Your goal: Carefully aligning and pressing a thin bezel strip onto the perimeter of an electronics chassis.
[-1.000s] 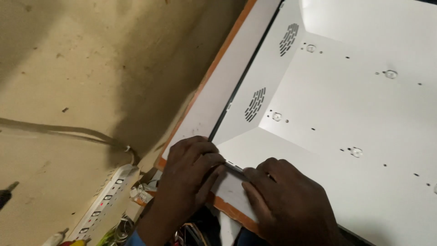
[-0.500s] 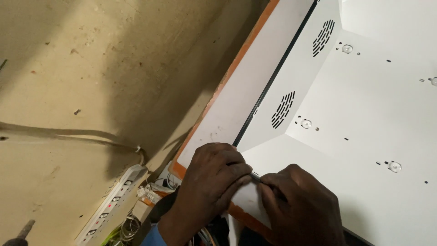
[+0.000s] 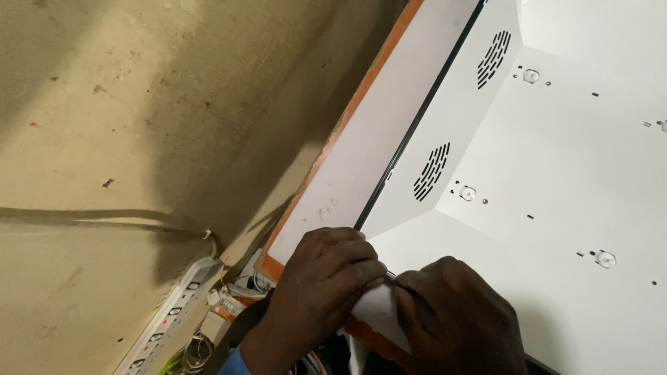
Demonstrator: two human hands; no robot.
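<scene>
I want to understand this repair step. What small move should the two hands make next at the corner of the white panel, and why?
Probably keep pressing along the dark seam: the left hand and right hand meet at the white panel corner, fingertips on that edge.

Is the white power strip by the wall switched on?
On, apparently: the power strip shows small red lights along its face. What is plugged in, cannot tell.

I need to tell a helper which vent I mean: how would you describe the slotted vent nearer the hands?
Start at the big white panel on the orange-edged board. Along its sloped left side are two oval groups of dark slots. The one meant, the lower vent, sits closer to the hands, just above a round stud; the upper vent lies near the top edge.
</scene>
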